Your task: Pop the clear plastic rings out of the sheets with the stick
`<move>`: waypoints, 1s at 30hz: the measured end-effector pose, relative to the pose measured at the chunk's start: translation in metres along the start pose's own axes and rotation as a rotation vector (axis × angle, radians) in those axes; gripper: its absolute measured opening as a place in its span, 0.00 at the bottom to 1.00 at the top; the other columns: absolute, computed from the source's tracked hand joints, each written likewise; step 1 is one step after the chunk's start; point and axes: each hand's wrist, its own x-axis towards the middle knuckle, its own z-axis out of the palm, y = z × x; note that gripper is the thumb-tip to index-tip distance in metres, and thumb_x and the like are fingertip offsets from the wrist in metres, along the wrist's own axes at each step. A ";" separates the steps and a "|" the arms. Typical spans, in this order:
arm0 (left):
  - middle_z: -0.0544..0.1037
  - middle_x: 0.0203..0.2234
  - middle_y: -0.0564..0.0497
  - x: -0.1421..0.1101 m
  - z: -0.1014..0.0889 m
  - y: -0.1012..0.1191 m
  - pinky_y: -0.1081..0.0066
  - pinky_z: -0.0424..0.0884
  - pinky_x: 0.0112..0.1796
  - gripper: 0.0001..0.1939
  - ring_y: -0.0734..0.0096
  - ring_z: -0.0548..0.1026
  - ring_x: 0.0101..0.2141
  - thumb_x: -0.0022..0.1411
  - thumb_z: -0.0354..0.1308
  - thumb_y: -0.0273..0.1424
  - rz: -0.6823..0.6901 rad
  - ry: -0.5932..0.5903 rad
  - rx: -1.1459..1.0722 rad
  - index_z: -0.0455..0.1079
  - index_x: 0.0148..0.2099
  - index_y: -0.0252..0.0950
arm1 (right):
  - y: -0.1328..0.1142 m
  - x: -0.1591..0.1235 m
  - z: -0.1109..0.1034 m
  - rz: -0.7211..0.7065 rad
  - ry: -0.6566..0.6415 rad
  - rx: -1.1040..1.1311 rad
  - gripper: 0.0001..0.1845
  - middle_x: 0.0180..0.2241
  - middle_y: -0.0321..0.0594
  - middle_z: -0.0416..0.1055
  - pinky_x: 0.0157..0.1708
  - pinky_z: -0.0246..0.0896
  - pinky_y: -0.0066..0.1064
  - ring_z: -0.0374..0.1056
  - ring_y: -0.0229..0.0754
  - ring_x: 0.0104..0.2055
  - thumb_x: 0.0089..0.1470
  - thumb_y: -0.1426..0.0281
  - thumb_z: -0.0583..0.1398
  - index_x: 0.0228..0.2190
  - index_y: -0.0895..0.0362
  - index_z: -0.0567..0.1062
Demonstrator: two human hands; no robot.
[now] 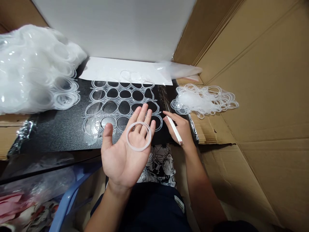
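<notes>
My left hand (pixel 124 158) is turned palm up with its fingers stretched out. On its palm and fingers lies a translucent plastic ring (pixel 138 149), loose and not gripped. My right hand (pixel 180 127) is curled around a slim white pen-like tool (pixel 174 130) near the table's front edge; its tip is too small to make out. Behind my left hand, a clear plastic sheet (pixel 117 104) with rows of round cut-outs lies flat on the black speckled table (pixel 60 135). My left fingers cover part of that sheet.
A bulky clear bag (pixel 31 71) of rings fills the left. A pile of loose rings (pixel 205 100) lies at the right, beside the cardboard wall (pixel 260 77). White paper (pixel 108 69) and a plastic bag (pixel 178 69) lie at the back. A blue chair (pixel 70 193) stands lower left.
</notes>
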 end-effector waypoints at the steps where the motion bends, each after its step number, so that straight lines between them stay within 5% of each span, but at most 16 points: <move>1: 0.65 0.70 0.41 0.000 0.000 0.000 0.59 0.67 0.64 0.38 0.57 0.65 0.68 0.76 0.40 0.50 0.000 0.003 0.001 0.47 0.77 0.32 | 0.000 0.000 0.000 0.003 -0.003 0.006 0.16 0.44 0.42 0.81 0.46 0.70 0.33 0.77 0.43 0.43 0.69 0.65 0.58 0.53 0.54 0.80; 30: 0.61 0.72 0.44 0.001 -0.006 -0.003 0.55 0.63 0.66 0.37 0.55 0.60 0.71 0.74 0.43 0.50 0.065 -0.015 -0.057 0.49 0.77 0.40 | -0.003 0.001 -0.001 0.043 -0.043 0.012 0.17 0.42 0.42 0.80 0.43 0.70 0.33 0.76 0.43 0.40 0.69 0.64 0.58 0.53 0.53 0.80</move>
